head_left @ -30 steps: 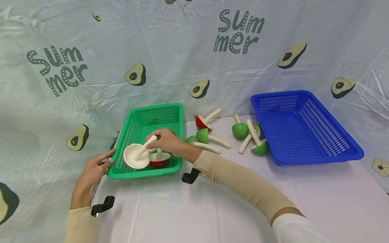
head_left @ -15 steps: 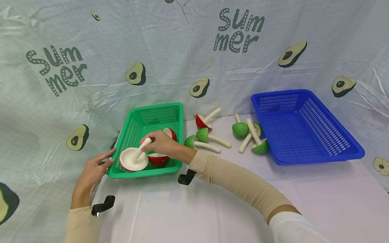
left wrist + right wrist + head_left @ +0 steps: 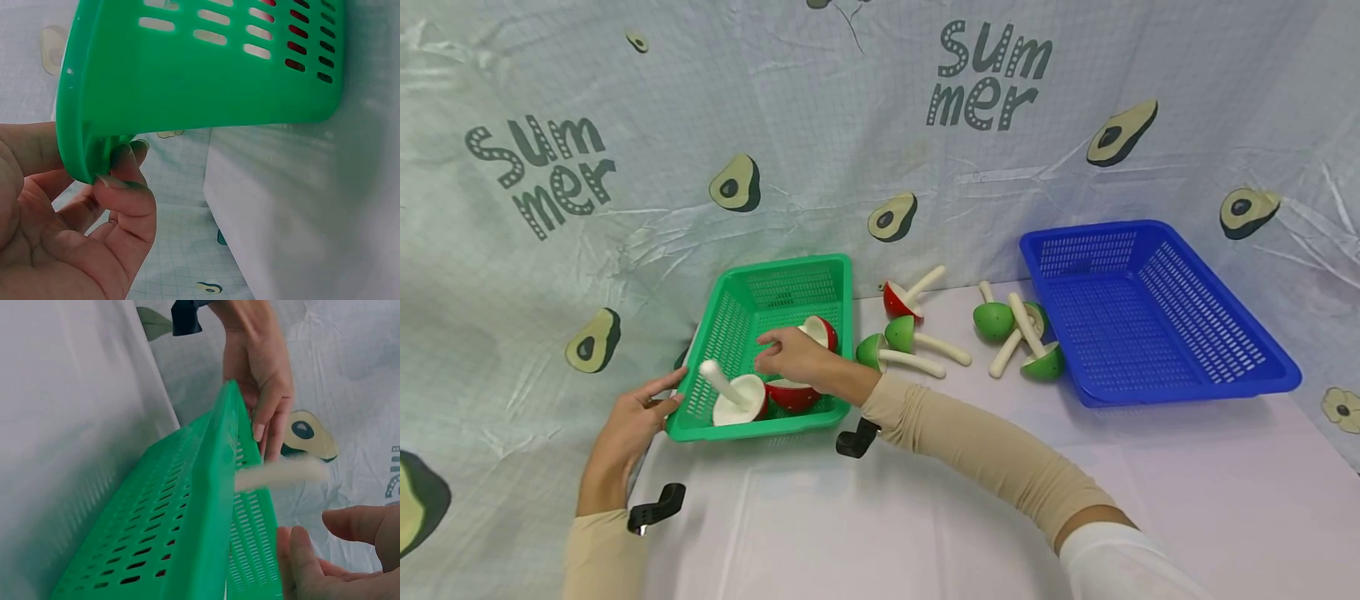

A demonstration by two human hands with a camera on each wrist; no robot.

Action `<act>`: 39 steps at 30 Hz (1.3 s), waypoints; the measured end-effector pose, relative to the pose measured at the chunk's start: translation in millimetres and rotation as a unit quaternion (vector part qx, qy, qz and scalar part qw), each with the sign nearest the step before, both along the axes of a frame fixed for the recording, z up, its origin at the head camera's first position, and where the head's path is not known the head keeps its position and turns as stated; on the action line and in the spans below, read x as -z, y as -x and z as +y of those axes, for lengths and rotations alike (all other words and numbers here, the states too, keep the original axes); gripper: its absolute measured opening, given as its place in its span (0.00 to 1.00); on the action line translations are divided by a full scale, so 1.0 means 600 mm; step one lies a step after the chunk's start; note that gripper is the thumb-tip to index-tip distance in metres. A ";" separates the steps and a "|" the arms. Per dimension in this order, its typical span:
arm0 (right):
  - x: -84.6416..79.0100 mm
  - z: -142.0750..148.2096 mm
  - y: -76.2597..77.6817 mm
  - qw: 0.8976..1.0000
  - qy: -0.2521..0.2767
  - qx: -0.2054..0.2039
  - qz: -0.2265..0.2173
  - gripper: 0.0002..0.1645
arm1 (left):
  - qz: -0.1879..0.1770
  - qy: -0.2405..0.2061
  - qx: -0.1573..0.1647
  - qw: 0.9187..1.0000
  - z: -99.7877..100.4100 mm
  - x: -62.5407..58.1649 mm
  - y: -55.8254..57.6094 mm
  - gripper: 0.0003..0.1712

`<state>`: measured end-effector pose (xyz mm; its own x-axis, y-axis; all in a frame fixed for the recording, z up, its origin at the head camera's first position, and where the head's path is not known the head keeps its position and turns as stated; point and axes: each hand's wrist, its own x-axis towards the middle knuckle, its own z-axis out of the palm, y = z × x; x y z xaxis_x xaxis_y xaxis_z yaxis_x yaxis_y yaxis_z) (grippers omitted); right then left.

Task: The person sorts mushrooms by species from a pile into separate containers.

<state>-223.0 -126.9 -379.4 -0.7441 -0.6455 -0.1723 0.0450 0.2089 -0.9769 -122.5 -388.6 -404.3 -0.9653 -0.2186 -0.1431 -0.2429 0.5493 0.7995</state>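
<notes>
My left hand (image 3: 636,419) grips the rim of the green basket (image 3: 760,432) at its near left corner; in the left wrist view thumb and fingers (image 3: 128,197) curl about the rim. Over the basket, my right hand (image 3: 797,357) holds nothing, thumb and fingers apart in the right wrist view. Just left of it a red-capped toy mushroom (image 3: 742,398) sits in the basket, its pale stem tilted up; that stem (image 3: 284,474) is blurred in the right wrist view. Two more red toy mushrooms, a near one (image 3: 793,397) and a far one (image 3: 822,332), lie partly behind the right hand.
Right of the green basket lie a red toy mushroom (image 3: 901,302) and several green ones (image 3: 899,333), some against a blue basket (image 3: 1180,398). A printed cloth (image 3: 820,108) hangs behind the white-covered table (image 3: 925,517).
My right hand has lowered the red toy mushroom into the green basket and let it go; its stem has tipped to the left. The left hand stays on the rim.
</notes>
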 end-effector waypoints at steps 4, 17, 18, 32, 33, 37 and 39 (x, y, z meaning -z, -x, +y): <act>-0.003 0.013 0.004 1.000 0.001 -0.014 -0.019 0.35 | 0.002 0.004 0.000 1.000 0.002 0.001 -0.001 0.31; -0.010 0.104 0.038 0.999 0.039 -0.026 -0.025 0.23 | 0.004 0.012 0.005 1.000 0.002 0.003 0.001 0.31; -0.010 0.114 0.042 0.998 0.043 -0.025 -0.024 0.23 | 0.005 0.013 0.006 1.000 0.002 0.004 0.001 0.31; -0.003 0.213 0.085 0.998 0.058 0.032 -0.019 0.22 | -0.003 0.004 -0.004 1.000 0.004 0.001 -0.003 0.31; -0.002 0.217 0.087 0.998 0.058 0.034 -0.018 0.23 | -0.004 0.005 -0.004 1.000 0.003 0.001 -0.003 0.31; 0.000 0.235 0.092 0.997 0.060 0.039 -0.007 0.26 | -0.006 0.009 -0.004 1.000 0.002 0.003 -0.002 0.31; 0.004 0.243 0.096 0.997 0.063 0.047 -0.002 0.25 | -0.004 0.009 -0.001 1.000 0.001 0.004 -0.002 0.31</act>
